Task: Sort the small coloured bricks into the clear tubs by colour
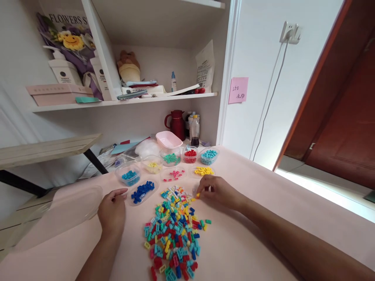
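Note:
A heap of small mixed-colour toy bricks (175, 230) lies on the pink table cover in front of me. At the heap's upper right, my right hand (215, 191) pinches a small orange-yellow toy brick (198, 195) between thumb and fingertips, low over the table beside a clear dish, partly hidden. To the left, my left hand (113, 208) rests on the cover with nothing in it, fingers loosely bent and the index stretched out. Its fingertips point at a clear tray of dark blue bricks (142, 191). Yellow bricks (203, 171) fill a shallow tray just beyond my right hand.
Clear tubs hold light blue (130, 177), pale yellow (153, 167), pink (175, 175), green (172, 158), red (190, 156) and turquoise bricks (209, 156). Behind them stand a pink basin (169, 139), a red jug (177, 125) and a bottle (195, 130). A clear plastic lid (79, 203) lies left.

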Demonstrator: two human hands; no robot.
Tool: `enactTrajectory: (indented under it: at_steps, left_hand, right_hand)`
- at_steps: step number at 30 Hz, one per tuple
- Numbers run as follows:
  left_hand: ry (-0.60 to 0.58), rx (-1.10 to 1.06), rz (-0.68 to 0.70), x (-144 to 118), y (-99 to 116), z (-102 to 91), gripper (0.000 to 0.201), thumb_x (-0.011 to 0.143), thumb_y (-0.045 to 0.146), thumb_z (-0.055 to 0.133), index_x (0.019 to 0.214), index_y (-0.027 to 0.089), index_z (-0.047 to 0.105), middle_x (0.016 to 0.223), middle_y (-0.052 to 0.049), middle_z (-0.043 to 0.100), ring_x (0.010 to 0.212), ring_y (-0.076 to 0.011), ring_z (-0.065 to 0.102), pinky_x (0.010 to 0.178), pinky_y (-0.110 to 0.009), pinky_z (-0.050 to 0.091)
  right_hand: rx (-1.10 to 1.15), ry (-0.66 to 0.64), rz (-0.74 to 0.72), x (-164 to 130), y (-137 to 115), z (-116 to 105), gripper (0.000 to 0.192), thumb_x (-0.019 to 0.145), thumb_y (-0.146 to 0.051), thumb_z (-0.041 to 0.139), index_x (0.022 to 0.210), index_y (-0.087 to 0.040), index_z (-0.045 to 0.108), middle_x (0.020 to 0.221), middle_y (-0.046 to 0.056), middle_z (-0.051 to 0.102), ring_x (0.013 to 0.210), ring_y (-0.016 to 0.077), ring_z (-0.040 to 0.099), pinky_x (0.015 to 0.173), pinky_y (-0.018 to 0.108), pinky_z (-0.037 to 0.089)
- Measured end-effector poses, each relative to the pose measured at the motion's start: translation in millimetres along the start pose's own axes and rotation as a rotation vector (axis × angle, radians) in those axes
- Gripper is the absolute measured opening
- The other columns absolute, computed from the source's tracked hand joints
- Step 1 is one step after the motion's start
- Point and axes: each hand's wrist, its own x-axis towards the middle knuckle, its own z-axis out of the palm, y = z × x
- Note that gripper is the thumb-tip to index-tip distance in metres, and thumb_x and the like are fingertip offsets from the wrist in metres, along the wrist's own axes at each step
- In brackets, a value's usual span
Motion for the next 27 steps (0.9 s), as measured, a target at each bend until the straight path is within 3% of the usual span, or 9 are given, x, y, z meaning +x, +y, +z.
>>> enactTrajectory:
  at_steps: [3,5,9,14,18,24,27]
  left_hand:
    - [-0.011,0.003,-0.008,0,1,0.3,0.031,0.067,0.019,0.044,0.081,0.02,0.071,0.07,-0.003,0.07,0.076,-0.0227,0.064,0.072,-0.034,0.045]
    - [-0.017,0.01,-0.011,0,1,0.1,0.031,0.068,0.019,0.044,0.082,0.021,0.071,0.068,-0.002,0.07,0.074,-0.0225,0.065,0.071,-0.033,0.044]
    - [-0.022,0.022,-0.014,0,2,-1.2,0.029,0.068,0.021,0.044,0.08,0.022,0.071,0.064,-0.002,0.07,0.074,-0.0232,0.064,0.069,-0.033,0.044]
    - [-0.023,0.023,-0.011,-1,3,-2.1,0.029,0.068,0.021,0.044,0.079,0.021,0.07,0.062,-0.002,0.069,0.075,-0.0242,0.064,0.068,-0.034,0.043]
    - [-0.023,0.013,-0.007,-1,2,-0.9,0.03,0.067,0.021,0.044,0.081,0.021,0.071,0.065,-0.003,0.07,0.074,-0.0236,0.065,0.068,-0.033,0.044]
    - [-0.03,-0.004,0.01,-1,-3,1.4,0.031,0.067,0.022,0.044,0.082,0.02,0.071,0.068,-0.004,0.071,0.074,-0.0223,0.066,0.069,-0.032,0.045]
    - [-0.027,-0.002,0.015,0,-4,1.8,0.032,0.067,0.021,0.044,0.082,0.019,0.071,0.066,-0.004,0.07,0.073,-0.0223,0.066,0.07,-0.033,0.045]
  right_hand:
    - [0.011,0.321,0.142,11,17,-12,0.016,0.079,-0.028,0.059,0.085,-0.02,0.071,0.08,0.004,0.067,0.067,0.0159,0.059,0.065,0.029,0.048]
    - [0.033,0.453,0.254,16,28,-20,0.02,0.079,-0.028,0.057,0.092,-0.019,0.07,0.077,0.003,0.068,0.067,0.0168,0.06,0.067,0.031,0.048]
    - [0.176,0.499,0.363,14,36,-31,0.024,0.078,-0.027,0.056,0.097,-0.02,0.069,0.078,0.003,0.068,0.069,0.0165,0.063,0.068,0.031,0.048]
    - [0.443,0.536,0.305,5,22,-39,0.028,0.08,-0.037,0.057,0.098,-0.018,0.068,0.075,0.003,0.063,0.059,0.0126,0.058,0.057,0.027,0.047]
    - [0.487,0.436,0.271,1,10,-37,0.03,0.08,-0.043,0.059,0.095,-0.017,0.067,0.067,0.0,0.058,0.054,0.0106,0.052,0.053,0.025,0.044]
    - [0.376,-0.018,0.243,-3,-2,-16,0.026,0.08,-0.039,0.059,0.086,-0.016,0.069,0.067,0.001,0.06,0.058,0.0119,0.054,0.055,0.024,0.045]
    - [0.301,-0.122,0.183,-4,-4,-9,0.024,0.082,-0.036,0.058,0.091,-0.018,0.07,0.075,0.003,0.064,0.061,0.0128,0.057,0.057,0.025,0.046]
